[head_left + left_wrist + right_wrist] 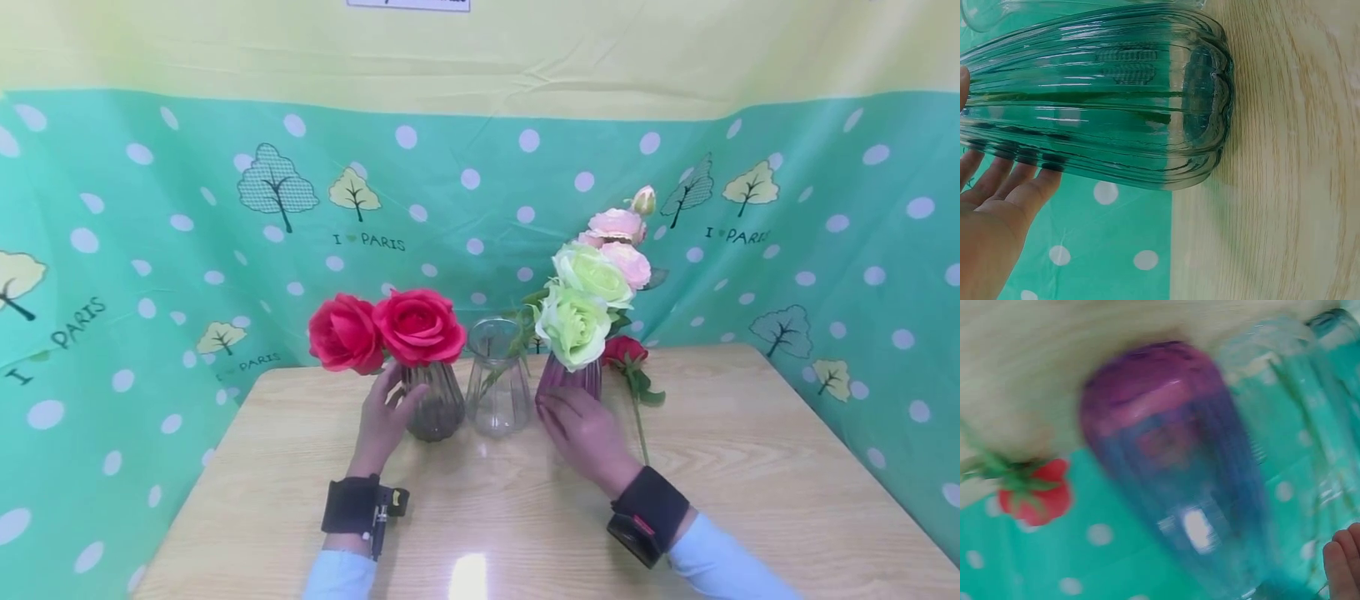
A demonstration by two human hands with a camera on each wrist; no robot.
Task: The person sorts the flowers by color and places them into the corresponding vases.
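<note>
Two red roses [420,327] stand above a ribbed grey glass vase [435,404] at the left. My left hand [381,421] holds this vase's upper left side, thumb in front and fingers around the far side. In the left wrist view the fingers [1022,184] meet the glass, and a green stem shows inside. At the right stands a purple glass vase [551,379], with light green roses [576,325] over it. My right hand [588,437] is in front of its lower part, fingers extended together. The right wrist view is blurred; fingertips [1342,559] appear beside the vase.
A clear glass vase [498,408] stands between the other two, with green stems visible in it. Pink flowers [618,242] rise behind the green roses. A single red rose [626,350] lies on the wooden table [480,508] at the right. A green dotted cloth [480,200] hangs behind.
</note>
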